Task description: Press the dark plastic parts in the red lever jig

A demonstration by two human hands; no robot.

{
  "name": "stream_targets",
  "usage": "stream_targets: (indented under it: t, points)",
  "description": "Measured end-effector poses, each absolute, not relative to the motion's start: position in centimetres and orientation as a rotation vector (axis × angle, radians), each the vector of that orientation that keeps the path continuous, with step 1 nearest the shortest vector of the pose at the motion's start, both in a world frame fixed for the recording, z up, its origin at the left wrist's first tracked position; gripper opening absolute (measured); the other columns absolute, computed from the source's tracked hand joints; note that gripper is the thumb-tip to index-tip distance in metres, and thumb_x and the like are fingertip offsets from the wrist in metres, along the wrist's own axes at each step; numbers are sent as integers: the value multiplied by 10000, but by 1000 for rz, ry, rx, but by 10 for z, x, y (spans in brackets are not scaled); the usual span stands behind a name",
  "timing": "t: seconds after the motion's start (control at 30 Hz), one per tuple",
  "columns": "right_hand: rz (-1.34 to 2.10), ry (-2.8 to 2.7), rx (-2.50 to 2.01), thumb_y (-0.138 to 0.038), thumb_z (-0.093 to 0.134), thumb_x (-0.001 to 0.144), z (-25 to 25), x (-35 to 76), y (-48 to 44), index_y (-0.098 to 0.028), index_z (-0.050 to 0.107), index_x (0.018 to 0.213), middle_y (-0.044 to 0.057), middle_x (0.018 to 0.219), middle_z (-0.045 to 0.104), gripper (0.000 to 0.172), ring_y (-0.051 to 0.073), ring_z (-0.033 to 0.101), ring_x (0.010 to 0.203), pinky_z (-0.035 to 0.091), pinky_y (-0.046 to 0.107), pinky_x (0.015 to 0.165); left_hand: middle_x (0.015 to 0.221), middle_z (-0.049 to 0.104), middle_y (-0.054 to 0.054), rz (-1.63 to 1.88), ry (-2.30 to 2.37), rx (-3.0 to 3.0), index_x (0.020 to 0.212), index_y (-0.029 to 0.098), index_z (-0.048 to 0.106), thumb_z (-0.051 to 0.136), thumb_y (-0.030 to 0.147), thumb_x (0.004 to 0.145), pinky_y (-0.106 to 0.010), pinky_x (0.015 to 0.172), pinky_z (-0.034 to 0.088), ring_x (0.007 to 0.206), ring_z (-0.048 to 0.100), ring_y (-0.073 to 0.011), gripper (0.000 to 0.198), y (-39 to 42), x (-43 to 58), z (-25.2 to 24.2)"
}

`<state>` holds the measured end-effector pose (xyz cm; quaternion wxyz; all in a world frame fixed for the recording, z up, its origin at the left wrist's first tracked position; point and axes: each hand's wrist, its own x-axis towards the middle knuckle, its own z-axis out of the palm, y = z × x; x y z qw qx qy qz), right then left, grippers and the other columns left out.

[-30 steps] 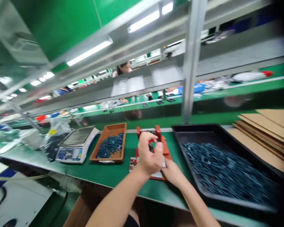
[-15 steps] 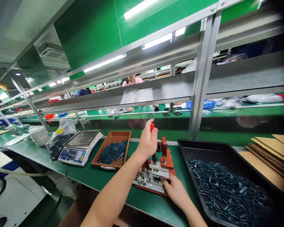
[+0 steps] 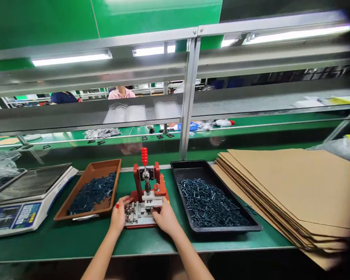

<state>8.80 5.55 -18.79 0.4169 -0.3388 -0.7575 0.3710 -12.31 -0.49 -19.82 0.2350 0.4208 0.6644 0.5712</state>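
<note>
A small red hand press (image 3: 147,190) stands on the green bench between two trays, its red-knobbed lever (image 3: 144,155) upright and untouched. My left hand (image 3: 119,213) grips the left edge of the press's metal base plate with curled fingers. My right hand (image 3: 164,219) is at the front right of the plate, fingers bent together against the white block; anything pinched in them is hidden. A brown tray (image 3: 76,202) of small dark blue parts lies left of the press. A black tray (image 3: 189,165) of the same parts lies to its right.
A digital scale (image 3: 20,202) sits at the far left beside a plastic bag (image 3: 0,163). A stack of cardboard sheets (image 3: 294,190) covers the right end of the bench. A metal upright (image 3: 188,101) rises behind the press. Other people work across the line.
My left hand has let go of the lever's red knob and dropped to the press's base plate. The lever now stands upright. My view has swung right and level.
</note>
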Motion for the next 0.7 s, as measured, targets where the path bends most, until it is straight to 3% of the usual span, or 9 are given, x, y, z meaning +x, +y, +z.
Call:
stream_targets:
  t: [0.07,0.17,0.33,0.4,0.53,0.6,0.7]
  points:
    - [936,-1886,-855,-77,586,783,-188,84,57,-231,718,1177,93,1263,642,443,270,614,1214,458,425,1111,1017,779,-166,1659,1699,977,1050,139,683,360,852,797,-517,1059,492,1098,703,-333,822,-2,-124,-194]
    - [881,-1881,-872,-44,517,793,-184,85,58,-222,672,1223,94,1265,630,491,257,585,1231,441,432,1117,1038,766,-181,1703,1675,951,1036,141,646,427,867,759,-519,1049,495,1086,703,-337,807,-4,-122,-191]
    - [714,-1853,-987,-168,442,950,-181,100,19,-205,659,1076,108,1078,613,254,255,600,1057,491,430,1001,1415,561,-201,1785,2140,1179,1320,161,520,601,653,801,-540,1181,351,1350,509,-340,720,-67,-92,-196]
    - [752,-1859,-954,-211,458,968,-187,100,-15,-232,651,1005,90,1013,609,198,247,609,973,523,403,909,1421,550,-177,1727,2156,1190,1378,194,494,600,612,827,-529,1155,394,1304,542,-327,700,-109,-71,-204]
    - [962,-2041,-732,-172,489,935,-197,84,-87,-284,676,982,66,972,623,222,234,629,914,558,367,803,1059,726,-105,1471,1779,825,1212,238,636,576,739,781,-413,778,601,845,708,-264,664,-172,-44,-225]
    - [1074,-2139,-635,-137,526,892,-195,79,-106,-317,688,1055,53,1006,645,292,228,648,935,574,355,820,806,730,-78,1444,1653,640,1069,214,683,628,803,685,-365,611,568,652,676,-234,705,-189,-49,-235]
    - [1131,-2236,-539,-133,593,845,-182,93,-97,-367,643,1239,39,1122,679,460,225,672,1025,572,336,917,620,694,-52,1524,1751,426,900,224,664,671,796,623,-354,534,526,530,647,-229,635,-217,-87,-243]
